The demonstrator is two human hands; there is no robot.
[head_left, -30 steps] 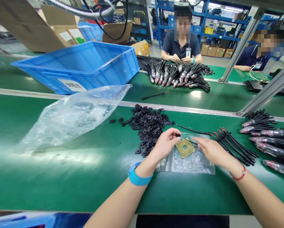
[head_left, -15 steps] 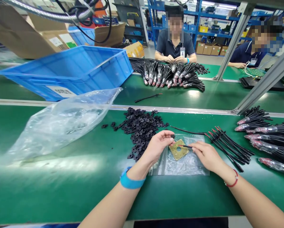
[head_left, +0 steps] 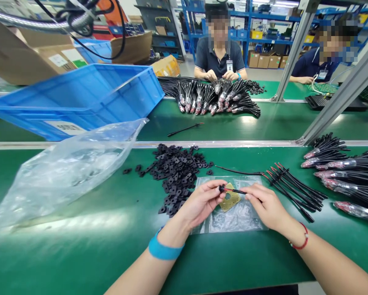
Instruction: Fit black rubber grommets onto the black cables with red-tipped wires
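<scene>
The left hand (head_left: 199, 205) and right hand (head_left: 265, 207) hover just above a clear plastic bag (head_left: 236, 221), facing each other. Each grip is narrow: the left pinches a small black piece (head_left: 222, 188) between finger and thumb, and the right pinches a thin red-and-black wire (head_left: 235, 191) that runs from that piece. Just beneath the wire, a square tan gasket (head_left: 229, 200) with a round central hole lies on the bag. A blue wrist strap (head_left: 164, 250) circles the left wrist, and a red string bracelet (head_left: 301, 241) circles the right.

The green worktop (head_left: 79, 254) is glossy under the ceiling lights. On it, left of the hands, lies a loose heap of black rubber pieces (head_left: 174, 178), with a large crumpled plastic bag (head_left: 63, 176) beyond it. To the right are a bundle of red-tipped black wires (head_left: 291, 190) and a row of wire harnesses (head_left: 334, 172) with silvery sleeves.

A pale metal rail (head_left: 202, 144) separates this worktop from a second green belt, which carries a tilted blue crate (head_left: 79, 106) and a fanned pile of harnesses (head_left: 217, 96). Across it sit two co-workers (head_left: 219, 53) (head_left: 314, 67) in dark polo shirts with badges. Cardboard boxes (head_left: 26, 53) and blue shelving (head_left: 242, 24) fill the room behind.
</scene>
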